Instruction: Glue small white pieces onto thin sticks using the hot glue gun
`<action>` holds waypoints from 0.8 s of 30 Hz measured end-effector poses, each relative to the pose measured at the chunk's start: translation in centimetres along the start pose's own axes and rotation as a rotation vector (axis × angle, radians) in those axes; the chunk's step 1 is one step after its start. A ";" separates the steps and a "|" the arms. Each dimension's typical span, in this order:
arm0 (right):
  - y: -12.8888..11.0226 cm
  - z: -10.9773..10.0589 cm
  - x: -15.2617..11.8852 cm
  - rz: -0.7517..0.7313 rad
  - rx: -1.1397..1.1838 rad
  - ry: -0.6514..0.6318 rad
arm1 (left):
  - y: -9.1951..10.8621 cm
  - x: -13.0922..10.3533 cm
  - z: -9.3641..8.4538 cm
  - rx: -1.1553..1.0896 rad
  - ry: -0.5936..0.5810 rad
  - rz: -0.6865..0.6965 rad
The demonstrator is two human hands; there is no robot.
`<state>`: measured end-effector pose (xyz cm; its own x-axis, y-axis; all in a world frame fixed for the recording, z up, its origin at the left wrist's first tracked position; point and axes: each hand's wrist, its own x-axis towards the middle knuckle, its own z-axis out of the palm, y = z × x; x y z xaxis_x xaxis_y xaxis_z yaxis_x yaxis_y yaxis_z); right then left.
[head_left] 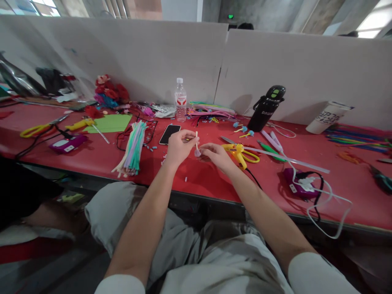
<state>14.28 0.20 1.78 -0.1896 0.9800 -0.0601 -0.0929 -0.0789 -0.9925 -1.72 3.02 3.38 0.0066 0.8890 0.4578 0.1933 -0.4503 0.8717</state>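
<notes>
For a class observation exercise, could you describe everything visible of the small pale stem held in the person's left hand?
The stem is short, slim and cream-coloured, held nearly upright above the red tabletop. Its lower end widens into a rounded lilac tip. The left hand pinches it; the right hand is close beside the tip, contact unclear. Its material is too small to make out.

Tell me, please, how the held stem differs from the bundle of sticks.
The stem is a single short piece; the bundle gathers many longer sticks. The stem is held upright in the left hand, while the bundle rests on the table. The stem is cream with a lilac end; the bundle adds mint green. Both show lilac.
</notes>
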 end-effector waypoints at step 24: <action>1.9 -0.8 1.1 -0.146 -0.167 0.117 | 0.0 -0.5 0.7 0.198 -0.008 0.107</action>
<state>14.71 1.27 -0.28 -0.0706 0.9940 0.0833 0.0541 0.0872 -0.9947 -1.08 2.63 3.05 0.0448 0.8379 0.5439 0.3801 -0.5178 0.7664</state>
